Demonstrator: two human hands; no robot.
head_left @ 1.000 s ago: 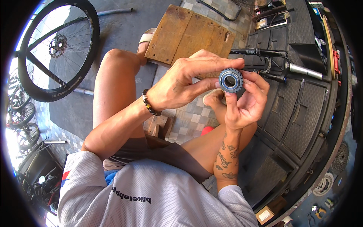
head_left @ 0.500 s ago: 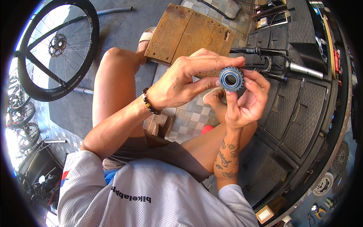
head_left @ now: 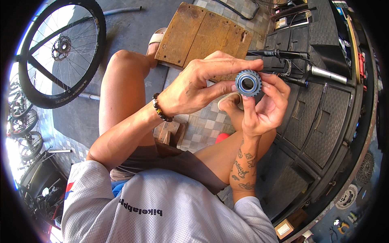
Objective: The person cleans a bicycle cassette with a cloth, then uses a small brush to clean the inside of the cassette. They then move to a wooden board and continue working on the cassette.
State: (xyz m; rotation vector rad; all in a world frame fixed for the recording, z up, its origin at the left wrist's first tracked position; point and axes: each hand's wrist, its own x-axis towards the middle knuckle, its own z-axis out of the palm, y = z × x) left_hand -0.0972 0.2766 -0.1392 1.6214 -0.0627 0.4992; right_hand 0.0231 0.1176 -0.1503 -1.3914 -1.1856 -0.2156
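Note:
A ring-shaped bottom bracket cup (head_left: 248,93) is held up in front of me, its notched dark rim around a bearing with a blue seal. Its round opening faces me. My left hand (head_left: 202,81) pinches the cup from the left, thumb at its lower left side and index finger stretched over its top. From the right, my right hand (head_left: 267,106) grips the same cup, with the thumb under it and the fingers along its right edge. A beaded bracelet (head_left: 159,109) circles my left wrist.
Beyond my hands stands a low wooden stool (head_left: 202,36). A bicycle wheel (head_left: 101,36) is at the far left. On the right, a suspension fork (head_left: 328,75) lies by black woven-pattern drawers (head_left: 324,121). Chainrings (head_left: 347,197) and tools are at the lower right.
The cup has turned slightly between my fingers, so its face and notched rim show at a slightly different angle. Both hands keep nearly the same place and hold.

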